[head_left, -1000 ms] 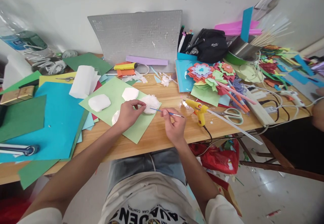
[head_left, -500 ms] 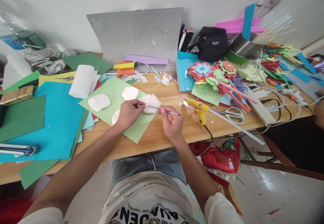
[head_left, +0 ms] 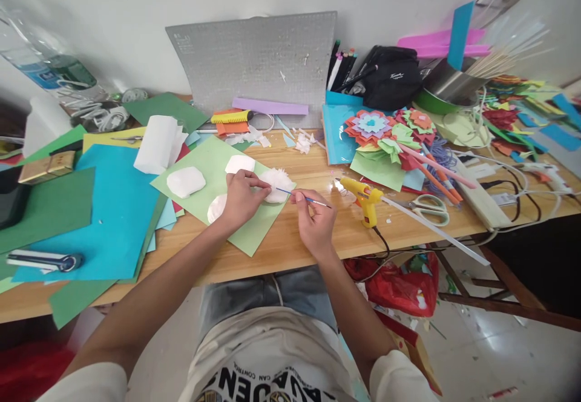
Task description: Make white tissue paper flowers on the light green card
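Observation:
A light green sheet (head_left: pixel 254 232) lies on the wooden table, with several white tissue pieces on it. On its right corner sits a fluffy white tissue piece (head_left: pixel 278 183). My left hand (head_left: pixel 245 196) has thumb and forefinger pinched at that piece's left edge; whatever is between the fingertips is too small to make out. In my right hand (head_left: pixel 314 217) is a thin blue stick (head_left: pixel 311 200), its tip pointing left onto the fluffy piece. Flat white pieces (head_left: pixel 186 182) lie left of my left hand, one partly hidden under the wrist.
A yellow glue gun (head_left: pixel 363 196) with a long white stick and scissors (head_left: pixel 429 208) lie right of my right hand. Paper flowers (head_left: pixel 372 125) are behind them. Blue sheets (head_left: pixel 109 208) cover the left side; a grey mat (head_left: pixel 258 63) leans on the wall.
The whole view has shifted, so the table's things appear slightly further right. My left hand has tilted a little over the fluffy piece; both hands keep nearly the same places on the sheet.

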`<state>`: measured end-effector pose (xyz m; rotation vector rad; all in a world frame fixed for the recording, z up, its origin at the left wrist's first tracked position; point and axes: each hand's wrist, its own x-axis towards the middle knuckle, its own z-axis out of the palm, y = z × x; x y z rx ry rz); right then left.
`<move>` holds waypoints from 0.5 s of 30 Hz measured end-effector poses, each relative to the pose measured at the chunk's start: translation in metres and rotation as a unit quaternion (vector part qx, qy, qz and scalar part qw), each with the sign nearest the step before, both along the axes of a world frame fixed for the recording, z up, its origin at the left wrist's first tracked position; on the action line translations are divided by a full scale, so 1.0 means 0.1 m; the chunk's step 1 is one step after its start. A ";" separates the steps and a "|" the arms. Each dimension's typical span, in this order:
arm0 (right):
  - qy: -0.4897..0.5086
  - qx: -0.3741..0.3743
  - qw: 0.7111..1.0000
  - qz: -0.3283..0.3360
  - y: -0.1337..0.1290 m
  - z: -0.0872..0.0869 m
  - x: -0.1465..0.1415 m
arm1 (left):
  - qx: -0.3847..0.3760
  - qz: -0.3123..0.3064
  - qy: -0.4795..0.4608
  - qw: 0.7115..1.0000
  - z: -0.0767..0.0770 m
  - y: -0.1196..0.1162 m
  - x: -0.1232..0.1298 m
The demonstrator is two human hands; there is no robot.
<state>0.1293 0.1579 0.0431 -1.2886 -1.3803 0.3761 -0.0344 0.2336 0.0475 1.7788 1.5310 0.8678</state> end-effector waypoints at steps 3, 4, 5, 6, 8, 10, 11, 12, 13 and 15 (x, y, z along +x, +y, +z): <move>-0.003 0.007 1.000 -0.002 -0.02 0.01 0.00 | -0.004 0.005 -0.017 1.000 -0.01 0.01 -0.02; -0.006 0.011 1.000 -0.006 -0.04 0.01 0.00 | -0.005 0.006 -0.019 1.000 -0.01 0.02 -0.02; -0.010 0.015 1.000 -0.011 -0.06 0.01 0.00 | -0.005 0.008 -0.019 1.000 -0.01 0.02 -0.02; -0.014 0.022 1.000 -0.017 -0.08 0.01 0.00 | -0.006 0.009 -0.018 1.000 -0.01 0.02 -0.02; -0.026 0.040 0.999 -0.018 -0.11 0.01 0.00 | -0.005 0.010 -0.014 1.000 -0.01 0.02 -0.01; -0.040 0.059 0.997 -0.005 -0.12 0.01 0.00 | -0.003 0.011 -0.014 1.000 -0.02 0.02 -0.01; -0.047 0.065 0.997 0.006 -0.11 0.01 -0.01 | -0.002 0.010 -0.014 1.000 -0.02 0.03 -0.01; -0.052 0.067 0.996 0.018 -0.10 0.01 -0.02 | -0.002 0.009 -0.014 1.000 -0.03 0.03 -0.01; -0.055 0.066 0.996 0.026 -0.09 0.01 -0.03 | -0.002 0.008 -0.013 1.000 -0.04 0.03 -0.02; -0.059 0.063 0.996 0.033 -0.07 0.01 -0.04 | -0.002 0.007 -0.007 1.000 -0.06 0.04 -0.02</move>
